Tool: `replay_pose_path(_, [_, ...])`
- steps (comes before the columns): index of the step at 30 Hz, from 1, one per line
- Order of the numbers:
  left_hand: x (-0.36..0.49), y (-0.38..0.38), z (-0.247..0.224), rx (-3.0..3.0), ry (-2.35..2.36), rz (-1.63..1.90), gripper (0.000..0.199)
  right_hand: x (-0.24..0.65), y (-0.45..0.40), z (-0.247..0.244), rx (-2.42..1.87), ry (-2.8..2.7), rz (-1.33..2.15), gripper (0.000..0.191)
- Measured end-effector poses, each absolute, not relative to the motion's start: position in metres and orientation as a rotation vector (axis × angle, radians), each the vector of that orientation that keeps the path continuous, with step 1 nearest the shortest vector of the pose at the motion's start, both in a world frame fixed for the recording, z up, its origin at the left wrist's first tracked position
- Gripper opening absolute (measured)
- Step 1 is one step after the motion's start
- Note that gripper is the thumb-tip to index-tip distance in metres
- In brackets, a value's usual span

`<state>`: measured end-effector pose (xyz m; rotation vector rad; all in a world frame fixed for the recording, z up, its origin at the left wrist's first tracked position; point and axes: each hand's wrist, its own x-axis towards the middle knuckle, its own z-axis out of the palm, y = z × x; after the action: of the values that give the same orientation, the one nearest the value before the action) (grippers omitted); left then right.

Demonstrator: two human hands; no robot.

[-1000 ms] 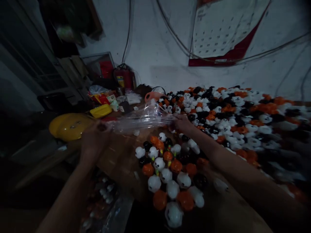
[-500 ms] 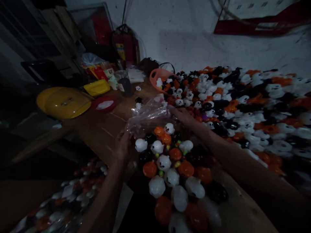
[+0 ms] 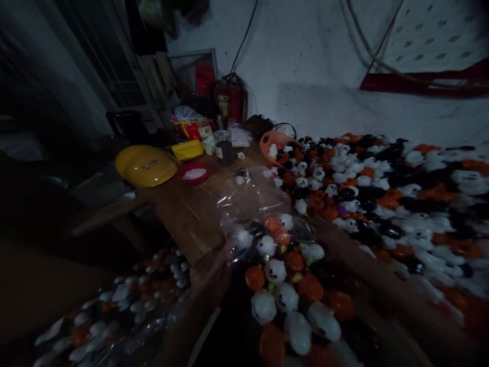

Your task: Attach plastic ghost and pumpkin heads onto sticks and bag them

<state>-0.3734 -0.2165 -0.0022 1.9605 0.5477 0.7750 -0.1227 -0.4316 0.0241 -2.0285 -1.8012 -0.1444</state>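
A clear plastic bag (image 3: 254, 196) is spread between my two hands, its near part lying over the back of a cluster of small Halloween toys. White ghost toys (image 3: 275, 270), orange pumpkin-like ones (image 3: 310, 287) and dark ones make up the cluster. Fingers of my left hand (image 3: 211, 267) are closed on the bag's near left edge. At the bag's right edge is my right hand (image 3: 324, 232), dim and blurred, seemingly gripping the film; its fingertips are hard to see.
A large heap of similar toys (image 3: 382, 204) covers the right side, with an orange basket (image 3: 267, 148) at its back. Bagged toys (image 3: 145, 290) lie lower left. A yellow helmet-like object (image 3: 147, 165), a red dish (image 3: 194, 173) and a dark-filled plastic cup (image 3: 224, 150) stand beyond.
Both hands have drawn the plastic bag toward me, from behind the toy cluster to over its back part. The bag is more spread out. The view has shifted left and up.
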Motion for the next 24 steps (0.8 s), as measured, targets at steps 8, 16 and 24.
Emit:
replay_pose_path(8, [-0.377,-0.236,0.014,2.343,0.617,0.865,0.04,-0.119,-0.441,0.046,-2.11,-1.867,-0.471,0.019])
replay_pose_path(16, [-0.376,-0.231,0.026,2.592,0.337,1.102,0.015,-0.141,-0.463,0.053,-2.138,-1.932,-0.467,0.013])
replay_pose_path(24, [-0.389,-0.242,-0.027,2.108,0.642,0.643,0.019,-0.147,-0.462,0.029,-2.092,-2.056,-0.259,0.019])
